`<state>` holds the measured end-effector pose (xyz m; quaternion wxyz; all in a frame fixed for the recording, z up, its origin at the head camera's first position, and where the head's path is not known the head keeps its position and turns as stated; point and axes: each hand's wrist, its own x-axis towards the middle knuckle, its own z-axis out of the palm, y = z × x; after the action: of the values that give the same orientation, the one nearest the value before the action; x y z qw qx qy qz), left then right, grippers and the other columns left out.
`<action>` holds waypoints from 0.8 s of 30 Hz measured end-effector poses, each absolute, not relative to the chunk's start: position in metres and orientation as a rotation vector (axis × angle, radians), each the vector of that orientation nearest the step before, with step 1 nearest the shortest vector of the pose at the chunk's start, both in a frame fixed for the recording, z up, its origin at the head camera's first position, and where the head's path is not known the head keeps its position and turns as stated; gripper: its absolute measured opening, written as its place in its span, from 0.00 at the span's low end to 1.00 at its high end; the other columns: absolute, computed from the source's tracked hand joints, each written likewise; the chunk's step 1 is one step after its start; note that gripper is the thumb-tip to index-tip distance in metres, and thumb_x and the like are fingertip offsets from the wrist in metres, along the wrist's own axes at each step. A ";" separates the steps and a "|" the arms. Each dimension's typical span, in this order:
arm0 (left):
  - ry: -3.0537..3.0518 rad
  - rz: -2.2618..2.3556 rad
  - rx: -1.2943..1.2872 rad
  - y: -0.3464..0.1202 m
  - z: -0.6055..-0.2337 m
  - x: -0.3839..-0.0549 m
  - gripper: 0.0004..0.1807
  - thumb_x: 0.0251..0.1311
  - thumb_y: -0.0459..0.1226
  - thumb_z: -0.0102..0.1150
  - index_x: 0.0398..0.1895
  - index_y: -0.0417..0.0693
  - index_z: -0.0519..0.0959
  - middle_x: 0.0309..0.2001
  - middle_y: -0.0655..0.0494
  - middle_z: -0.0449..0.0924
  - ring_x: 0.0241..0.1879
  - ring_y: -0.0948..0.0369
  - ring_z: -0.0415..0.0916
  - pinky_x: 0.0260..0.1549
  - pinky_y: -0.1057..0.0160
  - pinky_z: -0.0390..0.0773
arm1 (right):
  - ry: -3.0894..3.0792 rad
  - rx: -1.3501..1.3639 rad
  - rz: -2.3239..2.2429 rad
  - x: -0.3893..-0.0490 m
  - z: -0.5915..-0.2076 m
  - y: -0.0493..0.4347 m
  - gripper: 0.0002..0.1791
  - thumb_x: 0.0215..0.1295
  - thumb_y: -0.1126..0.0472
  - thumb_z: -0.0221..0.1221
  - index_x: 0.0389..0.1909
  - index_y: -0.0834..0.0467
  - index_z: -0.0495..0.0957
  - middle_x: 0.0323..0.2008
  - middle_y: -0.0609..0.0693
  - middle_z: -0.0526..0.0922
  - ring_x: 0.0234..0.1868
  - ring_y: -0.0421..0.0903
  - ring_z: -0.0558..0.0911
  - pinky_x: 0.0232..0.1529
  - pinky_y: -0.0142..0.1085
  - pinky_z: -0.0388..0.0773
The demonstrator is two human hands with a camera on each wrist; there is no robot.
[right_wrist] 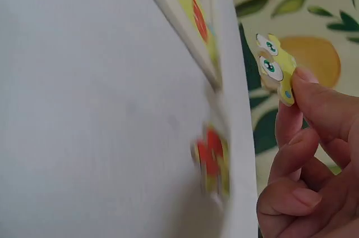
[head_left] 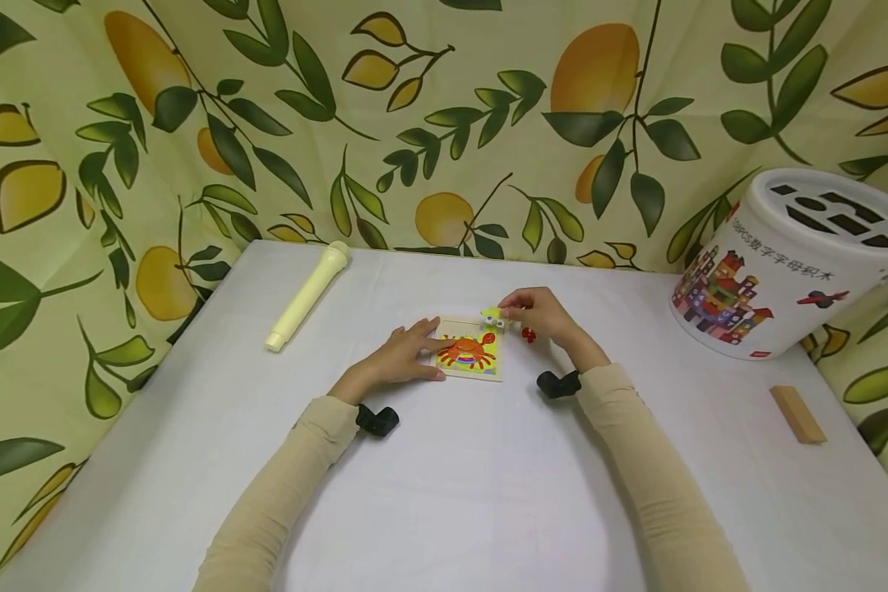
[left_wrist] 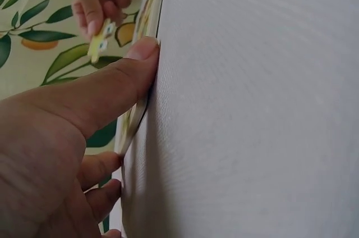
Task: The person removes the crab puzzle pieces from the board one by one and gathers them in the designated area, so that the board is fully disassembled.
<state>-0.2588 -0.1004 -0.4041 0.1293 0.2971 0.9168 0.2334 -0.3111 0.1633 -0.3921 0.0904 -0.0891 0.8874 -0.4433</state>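
A small crab puzzle board (head_left: 468,372) with a pale wooden rim lies on the white table. My left hand (head_left: 405,353) rests on its left side with fingers spread; the thumb touches the near edge. Between thumb and fingers, my right hand (head_left: 543,315) pinches a yellow puzzle piece (right_wrist: 280,69) printed with two green eyes. That piece is held above the board's far right corner, as the head view shows. On the table just right of the board lies a red puzzle piece (head_left: 529,335), which looks blurred in the right wrist view.
A cream microphone-shaped stick (head_left: 307,296) lies at the back left. To the right stands a white block bucket (head_left: 755,271) with a shape-cut lid, and a wooden block (head_left: 797,415) lies in front of it. Leaf-and-fruit curtain (head_left: 444,131) hangs behind the table.
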 end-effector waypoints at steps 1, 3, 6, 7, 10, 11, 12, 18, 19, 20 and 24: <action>2.665 0.674 0.868 -0.100 -0.404 -0.259 0.34 0.53 0.49 0.61 0.65 0.58 0.65 0.72 0.44 0.44 0.72 0.47 0.38 0.65 0.38 0.38 | 2.627 -0.202 -1.336 -0.311 -0.391 0.171 0.12 0.61 0.57 0.59 0.42 0.59 0.79 0.36 0.50 0.79 0.34 0.46 0.70 0.32 0.32 0.69; 2.659 0.667 0.881 -0.100 -0.404 -0.258 0.33 0.54 0.49 0.61 0.65 0.59 0.65 0.72 0.43 0.44 0.72 0.46 0.37 0.65 0.37 0.38 | 2.618 -0.113 -1.344 -0.309 -0.389 0.187 0.14 0.60 0.55 0.59 0.43 0.60 0.79 0.36 0.49 0.80 0.35 0.46 0.70 0.32 0.32 0.69; 2.643 0.651 0.914 -0.099 -0.404 -0.258 0.32 0.56 0.48 0.59 0.65 0.61 0.65 0.72 0.40 0.42 0.72 0.43 0.35 0.63 0.34 0.37 | 2.600 -0.029 -1.337 -0.306 -0.387 0.209 0.17 0.60 0.53 0.60 0.45 0.60 0.78 0.35 0.45 0.79 0.34 0.46 0.69 0.30 0.32 0.68; 2.637 0.644 0.922 -0.099 -0.404 -0.258 0.31 0.56 0.48 0.59 0.65 0.61 0.65 0.72 0.40 0.41 0.72 0.42 0.35 0.63 0.34 0.37 | 2.595 -0.011 -1.329 -0.306 -0.388 0.216 0.18 0.60 0.53 0.60 0.46 0.60 0.78 0.34 0.44 0.78 0.33 0.46 0.69 0.29 0.32 0.68; 2.623 0.631 0.933 -0.099 -0.403 -0.257 0.30 0.57 0.48 0.58 0.64 0.61 0.66 0.72 0.38 0.39 0.71 0.41 0.33 0.63 0.33 0.36 | 2.588 0.030 -1.281 -0.304 -0.390 0.235 0.18 0.60 0.53 0.60 0.46 0.60 0.78 0.34 0.44 0.77 0.31 0.45 0.68 0.28 0.31 0.68; 2.622 0.628 0.933 -0.099 -0.403 -0.257 0.29 0.58 0.48 0.57 0.64 0.61 0.66 0.72 0.38 0.39 0.71 0.41 0.32 0.63 0.33 0.36 | 2.589 0.035 -1.260 -0.303 -0.391 0.240 0.18 0.61 0.53 0.59 0.47 0.60 0.78 0.34 0.44 0.77 0.31 0.45 0.68 0.29 0.31 0.68; 2.622 0.627 0.928 -0.100 -0.403 -0.257 0.29 0.58 0.48 0.57 0.64 0.61 0.66 0.72 0.38 0.38 0.71 0.41 0.32 0.63 0.34 0.35 | 2.592 0.035 -1.238 -0.303 -0.392 0.244 0.19 0.61 0.53 0.59 0.47 0.61 0.78 0.35 0.44 0.78 0.32 0.44 0.68 0.30 0.31 0.67; 2.627 0.622 0.904 -0.102 -0.404 -0.258 0.28 0.59 0.48 0.56 0.64 0.60 0.66 0.73 0.41 0.37 0.72 0.45 0.30 0.64 0.36 0.33 | 2.622 0.064 -1.165 -0.303 -0.399 0.260 0.18 0.62 0.55 0.57 0.47 0.63 0.78 0.38 0.48 0.79 0.33 0.44 0.69 0.32 0.31 0.68; 2.627 0.622 0.906 -0.102 -0.404 -0.258 0.28 0.59 0.48 0.56 0.64 0.60 0.66 0.73 0.41 0.37 0.72 0.45 0.30 0.64 0.37 0.33 | 2.626 0.077 -1.163 -0.303 -0.400 0.261 0.18 0.62 0.55 0.57 0.47 0.63 0.79 0.38 0.49 0.79 0.33 0.44 0.69 0.32 0.31 0.68; 2.627 0.622 0.910 -0.102 -0.404 -0.258 0.28 0.59 0.48 0.56 0.64 0.59 0.66 0.73 0.41 0.37 0.72 0.45 0.31 0.64 0.36 0.33 | 2.629 0.085 -1.165 -0.303 -0.400 0.261 0.18 0.62 0.55 0.57 0.47 0.63 0.79 0.39 0.50 0.79 0.33 0.44 0.69 0.32 0.31 0.68; 2.620 0.639 0.920 -0.101 -0.405 -0.257 0.28 0.59 0.48 0.56 0.64 0.59 0.66 0.73 0.41 0.37 0.72 0.45 0.31 0.64 0.37 0.33 | 2.642 0.109 -1.176 -0.303 -0.403 0.260 0.18 0.62 0.55 0.58 0.46 0.63 0.79 0.42 0.53 0.80 0.34 0.44 0.69 0.33 0.31 0.68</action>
<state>-0.2574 -0.1013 -0.4050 0.1455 0.3196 0.9097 0.2217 -0.3026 0.2599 -0.4033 0.1233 0.0373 0.9060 -0.4032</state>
